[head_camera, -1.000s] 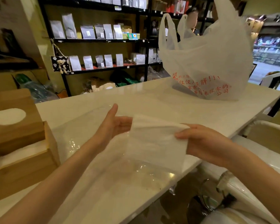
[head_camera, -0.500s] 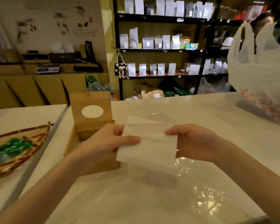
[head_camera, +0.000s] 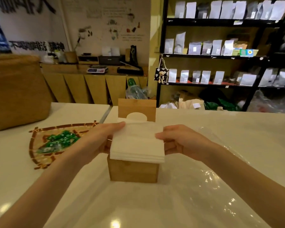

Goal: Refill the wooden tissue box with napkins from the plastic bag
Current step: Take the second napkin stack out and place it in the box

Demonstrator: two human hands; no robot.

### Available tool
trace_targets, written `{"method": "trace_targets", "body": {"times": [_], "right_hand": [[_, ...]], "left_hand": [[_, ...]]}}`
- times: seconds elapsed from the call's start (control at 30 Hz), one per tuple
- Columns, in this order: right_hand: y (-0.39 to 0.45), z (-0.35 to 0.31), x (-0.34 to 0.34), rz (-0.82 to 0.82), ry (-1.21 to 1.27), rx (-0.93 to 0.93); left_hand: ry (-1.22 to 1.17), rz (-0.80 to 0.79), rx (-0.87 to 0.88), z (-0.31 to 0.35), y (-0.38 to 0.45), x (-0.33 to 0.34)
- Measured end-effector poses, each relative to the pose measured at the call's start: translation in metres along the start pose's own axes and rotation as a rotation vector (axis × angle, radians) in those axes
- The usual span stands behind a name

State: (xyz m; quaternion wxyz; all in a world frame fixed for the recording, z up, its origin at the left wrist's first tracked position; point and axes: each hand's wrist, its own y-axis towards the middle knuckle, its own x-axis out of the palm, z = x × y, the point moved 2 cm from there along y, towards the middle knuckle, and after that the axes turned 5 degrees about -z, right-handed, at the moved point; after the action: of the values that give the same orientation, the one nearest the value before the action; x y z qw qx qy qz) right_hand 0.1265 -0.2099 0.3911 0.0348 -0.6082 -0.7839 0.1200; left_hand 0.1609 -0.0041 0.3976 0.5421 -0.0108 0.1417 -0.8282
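Note:
A white stack of napkins sits right over the open top of the wooden tissue box, which stands on the white counter. My left hand grips the stack's left side and my right hand grips its right side. The box's hinged lid, with an oval opening, stands upright behind the stack. Clear plastic wrap lies crumpled on the counter to the right of the box and in front of it. The white plastic bag is out of view.
A woven tray holding green wrapped sweets lies left of the box. A brown sack stands at the far left. Behind the counter are black shelves with pouches and a wooden sideboard.
The view has swung left. Both hands carried the napkin stack leftwards from over the plastic wrap to directly above the open wooden box. The white bag has left the frame.

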Motion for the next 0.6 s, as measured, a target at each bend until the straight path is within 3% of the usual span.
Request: {"method": "trace_targets", "body": {"times": [0.17, 0.6], "right_hand": [[0.012, -0.008, 0.001, 0.001, -0.131, 0.039], [0.028, 0.001, -0.005, 0.309, -0.475, -0.078]], "left_hand": [[0.112, 0.121, 0.034, 0.001, 0.011, -0.019], [0.429, 0.231, 0.052, -0.006, 0.029, -0.023]]}}
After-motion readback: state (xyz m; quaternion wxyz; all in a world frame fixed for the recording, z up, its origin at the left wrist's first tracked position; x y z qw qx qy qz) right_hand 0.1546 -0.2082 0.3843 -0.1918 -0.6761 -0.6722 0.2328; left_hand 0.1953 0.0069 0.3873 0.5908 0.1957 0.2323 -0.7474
